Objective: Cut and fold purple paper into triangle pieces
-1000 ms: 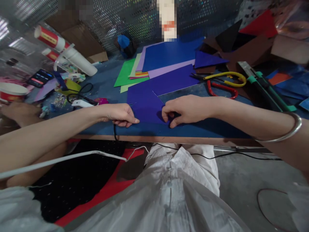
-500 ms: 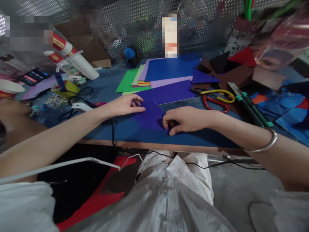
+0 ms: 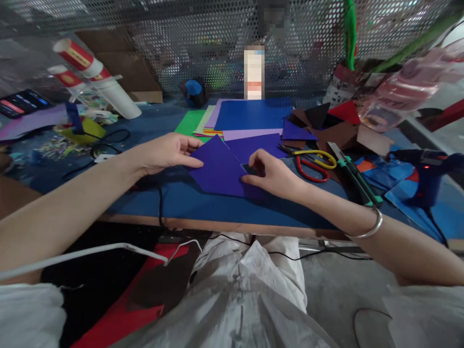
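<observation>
A cut piece of purple sheet, paper or thin foam, is tilted up off the blue tabletop in front of me. My left hand grips its left edge, thumb on top and fingers behind. At the opposite edge is my right hand, its thumb tip against the piece and its curled fingers apart from the thumb. Behind the piece lies a larger purple sheet. Scissors with yellow and red handles rest just right of it, beside a green and black utility knife.
A stack of coloured sheets lies at the back. Brown, black and red scraps sit right of it, near a glue gun and a pink bottle. At left are paper cups, a phone and a black cable.
My left hand has taken hold of the purple piece and raised its far edge off the table. The right hand's fingers have lifted. The view has shifted right.
</observation>
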`<state>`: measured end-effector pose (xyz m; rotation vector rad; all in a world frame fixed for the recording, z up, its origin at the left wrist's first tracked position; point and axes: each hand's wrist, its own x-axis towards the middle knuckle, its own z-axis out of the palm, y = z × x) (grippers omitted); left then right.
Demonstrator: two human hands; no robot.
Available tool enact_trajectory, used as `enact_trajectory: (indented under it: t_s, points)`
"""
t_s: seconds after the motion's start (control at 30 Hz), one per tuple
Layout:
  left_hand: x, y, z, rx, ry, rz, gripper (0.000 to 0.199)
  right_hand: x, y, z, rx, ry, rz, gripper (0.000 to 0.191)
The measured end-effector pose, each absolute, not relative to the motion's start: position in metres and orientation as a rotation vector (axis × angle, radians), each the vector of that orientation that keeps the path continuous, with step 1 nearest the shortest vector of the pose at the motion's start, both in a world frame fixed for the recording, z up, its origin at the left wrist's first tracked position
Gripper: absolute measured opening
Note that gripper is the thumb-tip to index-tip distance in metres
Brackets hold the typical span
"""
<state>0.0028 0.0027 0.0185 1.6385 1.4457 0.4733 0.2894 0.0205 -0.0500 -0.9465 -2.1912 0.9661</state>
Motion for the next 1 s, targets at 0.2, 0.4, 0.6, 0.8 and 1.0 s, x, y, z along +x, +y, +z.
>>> enact_trajectory:
  t_s: [0.2,0.4,0.6,0.8,1.0]
  points:
    - [0.032,-0.019,0.039,1.802,1.353,0.680,0.038,0.285,0.019,-0.052,-0.755,-1.940,1.205,0.038]
    - [0.052,-0.025,0.032,1.942,1.160,1.202,0.052,0.286,0.022,-0.043,-0.733,-1.690,1.124,0.028]
    - [0.047,-0.008,0.007,2.311,1.190,1.187,0.019,0.293,0.023,-0.044,-0.667,-1.752,0.792,0.012]
    - [0.034,-0.011,-0.024,2.806,1.043,1.039,0.017,0.306,0.024,-0.051,-0.553,-2.243,0.536,0.021]
    - [0.034,-0.034,-0.057,3.120,0.871,0.769,0.036,0.312,0.024,-0.054,-0.510,-2.710,0.337,0.034]
